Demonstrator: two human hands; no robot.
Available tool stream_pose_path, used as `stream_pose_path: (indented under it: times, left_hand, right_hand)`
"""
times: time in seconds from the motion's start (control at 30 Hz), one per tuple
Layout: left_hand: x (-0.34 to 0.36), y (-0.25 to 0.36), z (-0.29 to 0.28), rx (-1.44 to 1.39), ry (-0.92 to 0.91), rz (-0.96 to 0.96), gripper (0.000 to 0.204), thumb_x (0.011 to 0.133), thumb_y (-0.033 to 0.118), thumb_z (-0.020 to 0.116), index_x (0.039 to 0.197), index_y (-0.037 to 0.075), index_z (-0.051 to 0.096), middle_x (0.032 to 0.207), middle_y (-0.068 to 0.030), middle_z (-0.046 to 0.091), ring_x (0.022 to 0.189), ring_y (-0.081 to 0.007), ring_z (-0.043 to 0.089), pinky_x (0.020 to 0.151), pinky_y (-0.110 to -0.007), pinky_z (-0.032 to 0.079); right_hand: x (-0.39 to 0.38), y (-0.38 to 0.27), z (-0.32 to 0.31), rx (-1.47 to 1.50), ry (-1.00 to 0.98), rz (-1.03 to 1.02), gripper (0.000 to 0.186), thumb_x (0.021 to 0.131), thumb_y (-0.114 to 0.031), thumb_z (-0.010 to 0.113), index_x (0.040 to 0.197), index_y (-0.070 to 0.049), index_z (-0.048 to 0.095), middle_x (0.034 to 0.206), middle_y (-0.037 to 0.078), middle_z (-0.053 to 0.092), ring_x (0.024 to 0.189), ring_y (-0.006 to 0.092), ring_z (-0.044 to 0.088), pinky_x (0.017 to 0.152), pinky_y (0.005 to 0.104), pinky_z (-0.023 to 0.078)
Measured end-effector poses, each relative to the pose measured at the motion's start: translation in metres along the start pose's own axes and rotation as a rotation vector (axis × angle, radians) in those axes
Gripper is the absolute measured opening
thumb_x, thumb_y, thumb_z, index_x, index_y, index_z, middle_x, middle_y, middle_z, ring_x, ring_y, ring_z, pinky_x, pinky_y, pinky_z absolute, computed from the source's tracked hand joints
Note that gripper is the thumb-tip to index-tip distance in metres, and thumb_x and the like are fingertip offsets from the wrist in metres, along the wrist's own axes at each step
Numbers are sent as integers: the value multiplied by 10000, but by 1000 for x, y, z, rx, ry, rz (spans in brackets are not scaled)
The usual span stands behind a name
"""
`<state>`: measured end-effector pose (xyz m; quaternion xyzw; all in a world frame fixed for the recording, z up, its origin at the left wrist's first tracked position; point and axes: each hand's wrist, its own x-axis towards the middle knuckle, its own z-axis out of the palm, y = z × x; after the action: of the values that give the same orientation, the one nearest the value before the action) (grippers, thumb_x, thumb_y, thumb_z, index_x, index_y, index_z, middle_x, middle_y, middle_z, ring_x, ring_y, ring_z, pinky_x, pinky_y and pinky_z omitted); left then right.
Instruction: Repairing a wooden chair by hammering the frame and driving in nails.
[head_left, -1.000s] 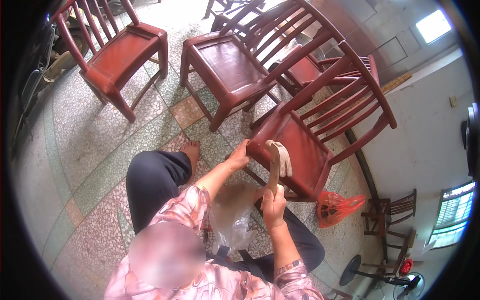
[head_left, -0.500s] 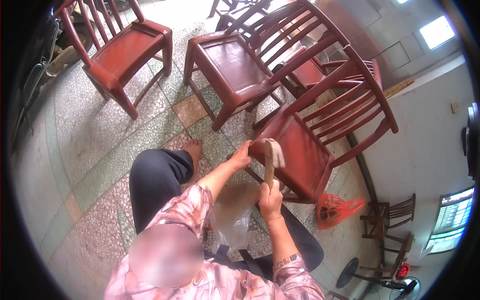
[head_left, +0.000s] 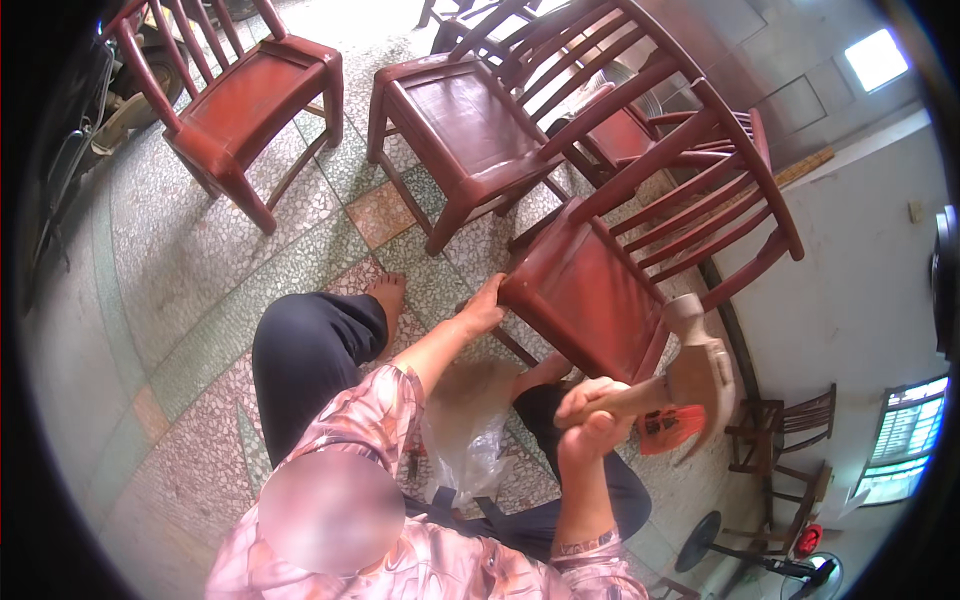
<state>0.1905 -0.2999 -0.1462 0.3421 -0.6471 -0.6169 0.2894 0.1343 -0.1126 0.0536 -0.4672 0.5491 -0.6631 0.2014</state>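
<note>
My right hand (head_left: 592,412) grips the wooden handle of a claw hammer (head_left: 706,375), its worn head raised and tilted to the right of the nearest chair. That chair (head_left: 585,290) is dark red wood, with a framed seat and a slatted back. My left hand (head_left: 484,307) is closed at the chair's front left corner, by the top of the leg; its fingertips are partly hidden behind the wood. Between my legs lies a clear plastic bag (head_left: 465,430) with brownish contents that I cannot make out.
Two more red chairs stand ahead: one in the middle (head_left: 460,115), one at the left (head_left: 255,100). A red plastic bag (head_left: 668,430) sits on the floor, partly behind the hammer. Toward the right wall are a small dark chair (head_left: 790,430) and a fan (head_left: 700,540).
My right hand has swung the hammer up and right, away from the seat's front edge; its head now shows side-on. My left hand stays at the chair's corner.
</note>
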Motion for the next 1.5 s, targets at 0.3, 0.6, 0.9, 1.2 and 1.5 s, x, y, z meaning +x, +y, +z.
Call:
stream_pose_path:
  times: [0.3, 0.6, 0.9, 1.2, 1.5]
  left_hand:
    - [-5, -1, -2, 68, 14, 9, 592, 788, 71, 617, 1325, 51, 368, 1302, -208, 462, 1250, -359, 435, 1039, -395, 357]
    - [-2, 3, -1, 77, 27, -31, 609, 768, 35, 590, 1331, 49, 357, 1319, -201, 453, 1280, -364, 409, 1055, -392, 346]
    - [-1, -3, -2, -7, -36, 42, 745, 647, -100, 463, 1375, 6, 342, 1339, -218, 461, 1316, -326, 393, 1093, -355, 313]
    - [-3, 12, -5, 103, -49, -76, 765, 660, -68, 485, 1397, 22, 301, 1392, -228, 392, 1340, -351, 346, 1104, -366, 299]
    - [0, 11, -5, 106, -43, -57, 785, 656, -84, 481, 1410, 0, 280, 1416, -224, 373, 1353, -344, 328, 1118, -363, 274]
  right_hand:
    - [-15, 37, 2, -736, -171, 239, 259, 952, -310, 500, 982, -54, 487, 699, 201, 597, 680, 447, 600, 566, 478, 463]
    - [7, -22, 8, -155, -35, 308, 258, 974, -271, 486, 930, -19, 460, 621, 9, 481, 473, 83, 446, 453, 209, 394]
    - [-9, 64, -4, -927, -316, 313, 240, 937, -263, 505, 984, -28, 491, 731, 268, 589, 716, 493, 568, 609, 526, 455]
    - [4, 16, -10, -661, -168, 351, 297, 963, -312, 493, 1002, -18, 510, 721, 172, 615, 650, 360, 625, 584, 416, 477]
    - [6, 9, -10, -223, -140, -65, 210, 935, -203, 507, 908, -1, 460, 702, 116, 535, 521, 214, 539, 479, 291, 433]
